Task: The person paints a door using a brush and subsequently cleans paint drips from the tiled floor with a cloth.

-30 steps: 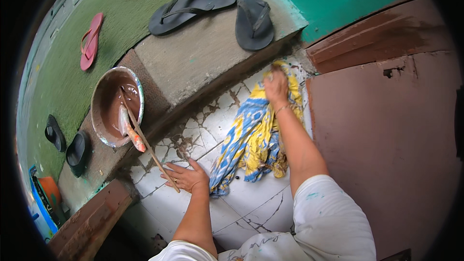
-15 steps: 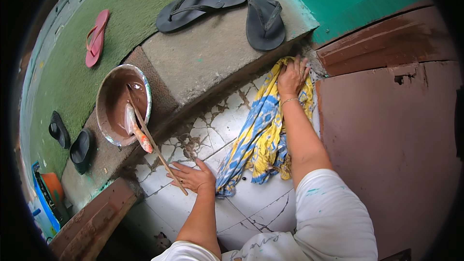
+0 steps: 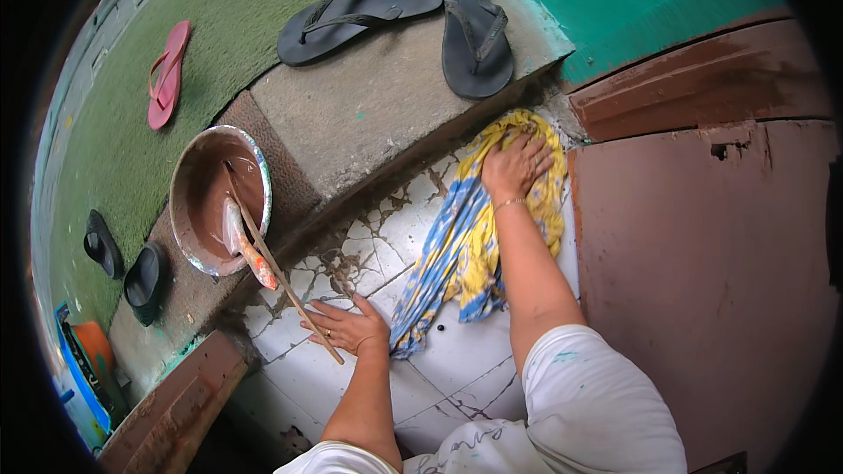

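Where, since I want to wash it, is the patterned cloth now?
In the head view, the cloth lies right of centre on white tiles, under the right hand, beside the concrete step.

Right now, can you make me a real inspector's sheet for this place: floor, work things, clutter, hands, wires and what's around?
Surface: cracked white floor tiles, brown-stained near the step.
Work things: yellow-and-blue patterned cloth, bunched on the tiles; round pail of brown liquid, holding a thin wooden stick and an orange-and-white tool.
Clutter: dark grey flip-flops, pink flip-flops, black slip-on shoes.
Hands: right hand spread on the cloth; left hand palm down on the tiles, crossed by the stick, contact unclear.
Cables: nothing seen.
Surroundings: green carpet, teal painted surface, brown flat panel.
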### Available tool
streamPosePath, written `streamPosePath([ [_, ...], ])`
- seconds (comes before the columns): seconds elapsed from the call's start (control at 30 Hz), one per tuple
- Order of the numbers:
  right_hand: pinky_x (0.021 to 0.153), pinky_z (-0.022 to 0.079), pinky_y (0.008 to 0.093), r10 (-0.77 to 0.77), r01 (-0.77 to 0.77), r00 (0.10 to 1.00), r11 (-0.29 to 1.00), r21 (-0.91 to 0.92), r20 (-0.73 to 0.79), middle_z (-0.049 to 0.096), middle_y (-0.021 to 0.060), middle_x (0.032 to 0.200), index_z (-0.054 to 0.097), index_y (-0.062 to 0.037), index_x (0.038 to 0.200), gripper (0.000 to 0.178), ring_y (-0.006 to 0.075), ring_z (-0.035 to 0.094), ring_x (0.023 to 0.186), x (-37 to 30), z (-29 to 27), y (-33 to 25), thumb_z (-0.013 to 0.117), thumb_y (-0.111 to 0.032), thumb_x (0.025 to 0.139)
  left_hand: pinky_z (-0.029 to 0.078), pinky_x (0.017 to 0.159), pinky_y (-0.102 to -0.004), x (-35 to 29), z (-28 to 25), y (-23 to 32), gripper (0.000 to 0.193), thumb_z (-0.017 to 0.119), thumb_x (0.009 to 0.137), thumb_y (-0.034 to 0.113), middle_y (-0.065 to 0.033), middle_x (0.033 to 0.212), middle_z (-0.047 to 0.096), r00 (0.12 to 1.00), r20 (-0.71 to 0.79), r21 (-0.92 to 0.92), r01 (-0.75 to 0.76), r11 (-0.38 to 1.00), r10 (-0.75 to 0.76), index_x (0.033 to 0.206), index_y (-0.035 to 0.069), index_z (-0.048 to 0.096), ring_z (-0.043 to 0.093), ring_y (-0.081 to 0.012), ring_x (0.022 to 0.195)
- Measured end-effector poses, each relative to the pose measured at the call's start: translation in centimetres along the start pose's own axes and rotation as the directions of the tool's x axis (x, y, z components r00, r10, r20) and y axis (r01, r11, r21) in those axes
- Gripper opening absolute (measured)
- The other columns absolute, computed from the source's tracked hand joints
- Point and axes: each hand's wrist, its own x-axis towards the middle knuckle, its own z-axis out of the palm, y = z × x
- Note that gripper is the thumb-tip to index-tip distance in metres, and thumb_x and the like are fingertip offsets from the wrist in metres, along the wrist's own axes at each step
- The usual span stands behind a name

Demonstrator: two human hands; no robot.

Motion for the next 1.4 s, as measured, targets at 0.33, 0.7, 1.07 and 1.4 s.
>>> streamPosePath([
  [0.33,0.103,0.037,0.0474,-0.250,0.280,0.949,0.949,0.146,-0.191,0.056,0.0217,0.119,0.061,0.0023,0.113,0.047,0.0372,0.052,0.112,4.9,1.2,1.2,0.062,-0.032,0.080,0.000,0.117,-0.0598,-0.3,0.6,0.2,0.090,0.048,0.093,0.051,-0.0308,0.159,0.004,0.998,-0.056,0.031,-0.019,0.999,0.021,0.153,-0.005,0.011,-0.001,-0.0478,0.148],
  [0.7,0.098,0.044,0.0459,-0.110,0.436,0.832,0.735,0.519,-0.544,0.059,0.0272,0.117,0.060,0.0073,0.113,0.032,0.0414,0.056,0.110,2.1,-6.0,3.1,0.059,-0.007,0.084,-0.001,0.117,-0.0583,-0.2,0.6,-0.2,0.086,0.044,0.095,0.053,-0.0270,0.161,0.003,0.997,-0.079,0.040,0.013,0.999,-0.010,0.154,-0.002,0.013,0.001,-0.0450,0.149],
  [1.07,0.104,0.037,0.0485,-0.093,0.223,0.907,0.934,0.279,-0.411,0.058,0.0238,0.125,0.063,0.0009,0.113,0.046,0.0393,0.050,0.120,10.3,4.1,-0.7,0.063,-0.025,0.075,-0.002,0.117,-0.0587,-0.2,0.9,-0.2,0.088,0.045,0.094,0.052,-0.0287,0.160,0.001,0.997,-0.079,-0.009,-0.026,1.000,0.025,0.154,-0.004,0.013,-0.001,-0.0468,0.148],
  [1.4,0.074,0.052,0.0452,-0.456,0.504,0.850,0.556,0.661,-0.264,0.068,0.0221,0.086,0.069,0.0001,0.079,0.013,0.0411,0.064,0.081,-5.0,-1.2,-1.2,0.057,-0.005,0.078,-0.001,0.117,-0.0583,-0.2,1.2,0.1,0.087,0.044,0.094,0.052,-0.0277,0.161,0.002,0.991,-0.125,0.037,-0.039,0.999,0.043,0.154,-0.002,0.012,0.000,-0.0455,0.149],
])
